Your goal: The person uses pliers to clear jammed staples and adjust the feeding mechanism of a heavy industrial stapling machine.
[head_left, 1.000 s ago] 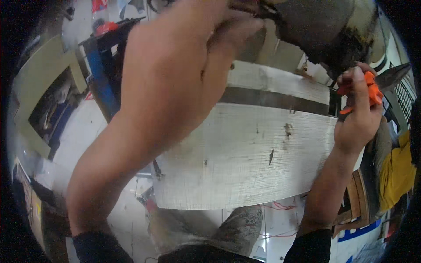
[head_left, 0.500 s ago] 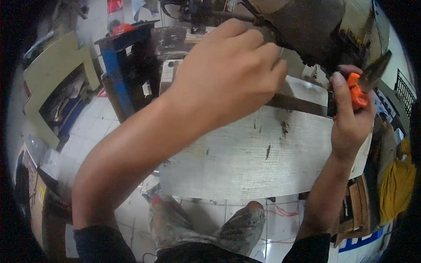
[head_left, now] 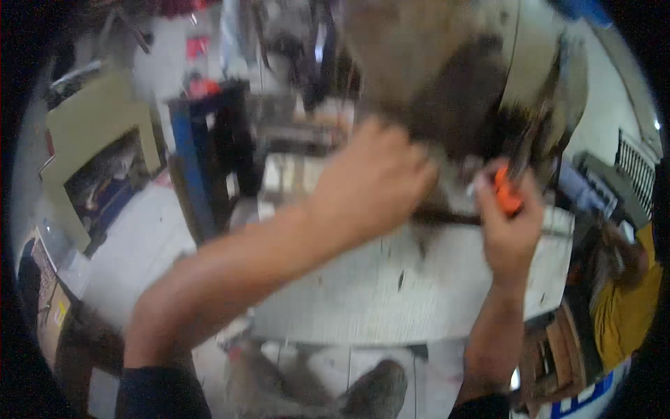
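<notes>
My left hand [head_left: 373, 181] is closed over the far part of a pale worktop [head_left: 335, 307], its fingers curled down; whatever they pinch, if anything, is hidden. To its right, my right hand [head_left: 515, 223] wraps round the orange handle of what look like scissors [head_left: 508, 199]. Their dark blade points up and away, blurred by motion. Both hands are close to a large dark, worn machine [head_left: 447, 91] that stands over the far side of the worktop. A dark strip [head_left: 447, 215] runs across the top between the hands.
A blue-and-black stand [head_left: 199, 153] with a red item on it rises at the left, beside a cream frame-like panel [head_left: 105, 153]. Yellow cloth [head_left: 628, 307] hangs at the right, near wooden pieces [head_left: 562, 349]. White floor tiles [head_left: 146, 230] show below.
The view has shifted and blurred. My right hand with the scissors has come left and lower, closer to my left hand. The left hand stays closed and sits slightly lower.
</notes>
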`<control>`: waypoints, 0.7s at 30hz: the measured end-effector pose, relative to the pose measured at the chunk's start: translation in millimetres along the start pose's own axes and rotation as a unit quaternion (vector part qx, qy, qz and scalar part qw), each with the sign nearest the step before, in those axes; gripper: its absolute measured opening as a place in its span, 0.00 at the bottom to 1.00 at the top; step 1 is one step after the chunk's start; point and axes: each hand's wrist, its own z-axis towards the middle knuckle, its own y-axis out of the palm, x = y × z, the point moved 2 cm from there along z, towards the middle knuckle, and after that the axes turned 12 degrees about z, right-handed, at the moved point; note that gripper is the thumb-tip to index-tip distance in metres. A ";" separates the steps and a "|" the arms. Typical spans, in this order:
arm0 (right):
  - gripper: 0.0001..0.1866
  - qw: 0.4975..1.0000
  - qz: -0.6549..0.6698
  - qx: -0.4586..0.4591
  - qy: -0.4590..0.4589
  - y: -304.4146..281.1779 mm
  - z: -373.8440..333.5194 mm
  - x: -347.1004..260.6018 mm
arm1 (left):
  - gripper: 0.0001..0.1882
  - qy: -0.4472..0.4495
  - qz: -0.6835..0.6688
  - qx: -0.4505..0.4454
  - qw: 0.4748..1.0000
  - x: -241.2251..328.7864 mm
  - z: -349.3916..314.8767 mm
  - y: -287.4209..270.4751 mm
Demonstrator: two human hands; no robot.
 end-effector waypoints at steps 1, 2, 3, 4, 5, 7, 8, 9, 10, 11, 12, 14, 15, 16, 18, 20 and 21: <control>0.09 1.000 -0.015 -0.014 0.004 1.6 -3.0 9.8 | 0.08 0.003 -0.021 -0.015 1.000 0.5 -9.9 8.4; 0.10 1.000 -0.011 -0.018 0.001 2.8 -5.0 10.1 | 0.09 0.009 -0.023 -0.022 0.999 -0.4 -14.1 6.6; 0.10 0.999 -0.022 -0.022 0.002 -2.0 -2.9 0.1 | 0.10 0.018 -0.034 -0.021 0.999 -1.2 -10.3 0.7; 0.10 0.999 -0.026 -0.031 0.014 -2.1 -5.5 -7.6 | 0.10 0.019 -0.023 -0.011 0.999 -3.3 -13.1 -12.8; 0.10 0.999 -0.024 -0.028 0.000 -4.7 -4.9 -12.7 | 0.11 0.030 -0.003 -0.024 0.999 -6.4 -17.6 -24.5; 0.09 0.999 -0.032 -0.021 -0.007 -4.8 -4.8 -14.6 | 0.12 0.037 0.020 -0.038 0.998 -13.4 -35.6 -41.0; 0.09 1.000 -0.007 -0.016 -0.015 -2.7 -4.8 -13.2 | 0.14 0.043 0.033 -0.005 0.999 -17.3 -45.4 -46.9; 0.09 1.000 -0.006 -0.016 -0.021 -0.2 -3.9 -12.4 | 0.15 0.047 0.048 0.026 0.997 -23.1 -55.7 -50.9; 0.09 1.000 -0.017 -0.018 -0.019 1.7 -3.1 -11.3 | 0.14 0.036 0.038 0.007 0.999 -29.9 -64.4 -52.1; 0.09 0.999 -0.028 -0.020 -0.016 3.3 -2.7 -9.8 | 0.14 0.035 0.039 0.010 0.999 -37.3 -69.0 -50.6; 0.09 0.999 -0.027 -0.023 -0.019 4.5 -2.0 -8.3 | 0.14 0.042 0.029 0.012 0.999 -44.5 -73.7 -48.8; 0.09 0.996 -0.067 -0.030 -0.048 4.3 -0.8 -5.6 | 0.13 0.044 0.018 0.015 0.999 -49.2 -78.8 -43.1; 0.09 0.996 -0.064 -0.036 -0.051 5.5 -1.2 -5.6 | 0.13 0.060 -0.001 0.019 0.998 -42.8 -76.6 -41.6; 0.09 0.996 -0.069 -0.031 -0.036 6.5 -0.8 -4.2 | 0.13 0.078 -0.023 0.025 0.996 -36.0 -71.7 -37.6; 0.10 0.994 -0.089 -0.027 -0.049 6.2 0.1 -1.4 | 0.07 0.082 -0.049 0.046 0.994 -17.7 -53.9 -35.5; 0.10 0.994 -0.092 -0.030 -0.055 10.9 -0.4 -4.1 | 0.06 0.074 -0.057 0.039 0.995 -9.2 -41.2 -34.4; 0.10 0.993 -0.098 -0.028 -0.056 9.5 -1.7 -5.0 | 0.06 0.074 -0.063 0.023 0.995 -4.2 -34.7 -27.6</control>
